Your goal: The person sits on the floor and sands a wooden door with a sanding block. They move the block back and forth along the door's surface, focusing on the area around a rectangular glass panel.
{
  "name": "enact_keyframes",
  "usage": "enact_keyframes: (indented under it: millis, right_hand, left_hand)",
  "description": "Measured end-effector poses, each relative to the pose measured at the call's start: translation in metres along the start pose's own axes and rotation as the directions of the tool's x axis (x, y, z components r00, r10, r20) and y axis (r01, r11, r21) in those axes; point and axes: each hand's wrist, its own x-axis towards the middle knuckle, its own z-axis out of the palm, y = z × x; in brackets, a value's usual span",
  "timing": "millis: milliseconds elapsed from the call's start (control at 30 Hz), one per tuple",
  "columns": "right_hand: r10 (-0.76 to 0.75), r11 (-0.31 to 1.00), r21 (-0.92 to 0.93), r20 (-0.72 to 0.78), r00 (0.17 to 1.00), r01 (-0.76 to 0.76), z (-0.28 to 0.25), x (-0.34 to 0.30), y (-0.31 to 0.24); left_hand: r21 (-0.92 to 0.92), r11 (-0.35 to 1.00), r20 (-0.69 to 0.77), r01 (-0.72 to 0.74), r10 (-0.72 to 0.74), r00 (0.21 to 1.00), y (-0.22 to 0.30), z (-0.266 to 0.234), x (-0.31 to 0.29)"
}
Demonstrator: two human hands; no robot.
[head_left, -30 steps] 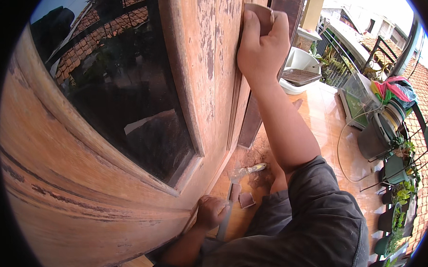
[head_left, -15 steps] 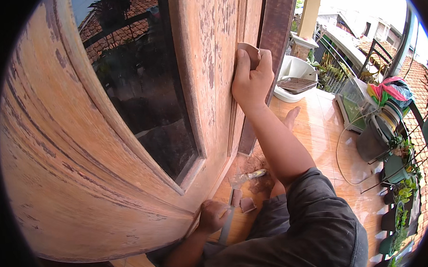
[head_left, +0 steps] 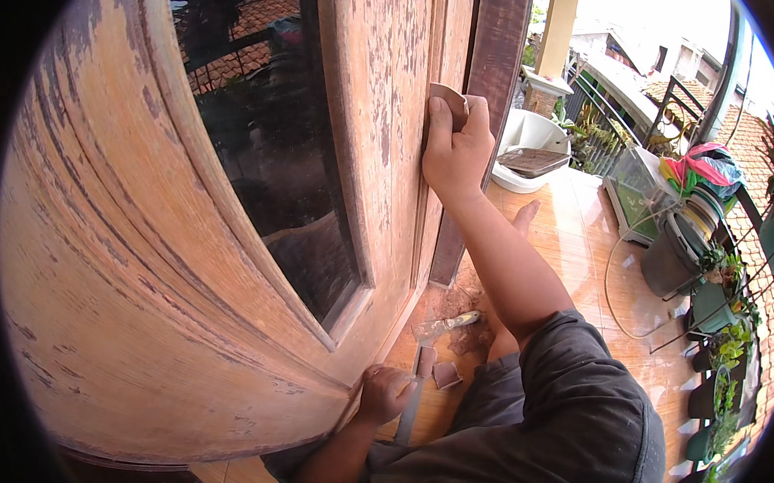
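Note:
My right hand (head_left: 456, 148) presses a folded piece of brown sandpaper (head_left: 450, 101) flat against the edge of a worn wooden door (head_left: 373, 113) with flaking paint. The door has a dark glass pane (head_left: 262, 152) in a curved frame. My left hand (head_left: 385, 393) rests low, its fingers curled against the door's bottom edge. On the tiled floor by my knees lie a scraper with a pale handle (head_left: 447, 323) and small pieces of sandpaper (head_left: 445, 374).
A dark door frame (head_left: 492, 73) stands behind my right hand. A white basin holding a tray (head_left: 530, 149) sits on the orange tiled floor (head_left: 577, 242). A glass tank (head_left: 635, 187), coiled hose (head_left: 693, 219), potted plants (head_left: 721, 279) and a railing line the right side.
My right hand with the sandpaper has slid down the door edge. The view has shifted, so the door now fills more of the left. My left hand stays at the door's bottom.

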Motion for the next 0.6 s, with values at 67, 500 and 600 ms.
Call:
enact_keyframes:
  millis: [67, 500, 600]
  right_hand:
    - [-0.007, 1.0, 0.015, -0.038, 0.999, 0.008, 0.007, 0.021, -0.006]
    - [0.085, 0.995, 0.06, -0.027, 0.996, -0.083, 0.01, 0.048, -0.014]
    - [0.152, 0.986, 0.068, 0.005, 0.988, -0.152, 0.006, 0.034, -0.011]
  left_hand:
    - [-0.047, 0.999, 0.012, 0.016, -0.016, 1.0, 0.0, -0.001, 0.0]
    - [0.013, 0.999, -0.028, -0.032, 0.032, 0.999, -0.001, 0.002, 0.001]
    - [-0.071, 0.997, -0.031, -0.007, 0.005, 0.999, 0.0, 0.0, 0.0]
